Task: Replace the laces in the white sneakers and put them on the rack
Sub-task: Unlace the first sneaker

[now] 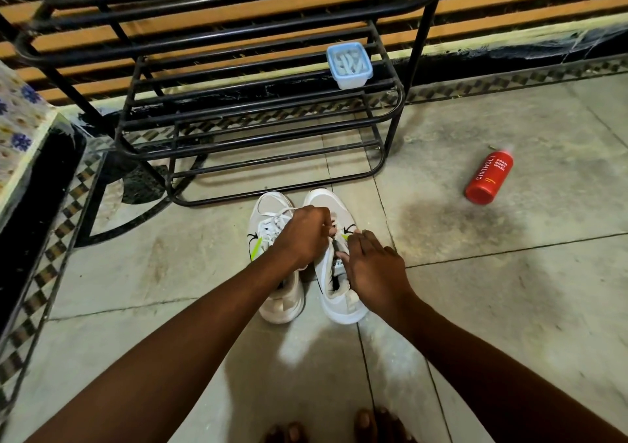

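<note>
Two white sneakers stand side by side on the floor, toes toward the black metal rack (238,157). The left sneaker (272,225) still carries its white lace. My left hand (304,235) reaches across to the right sneaker (334,289) and pinches the lace near its upper eyelets. My right hand (370,266) grips that sneaker's tongue and collar, fingers curled over the opening. A clear plastic box with a blue lid (349,65) holding pale laces sits on a rack shelf.
A red foam body wash bottle (489,177) lies on the tiled floor to the right. A floral-patterned ledge (20,126) is at the left edge. My bare toes (339,425) show at the bottom. A slatted wall stands behind the rack.
</note>
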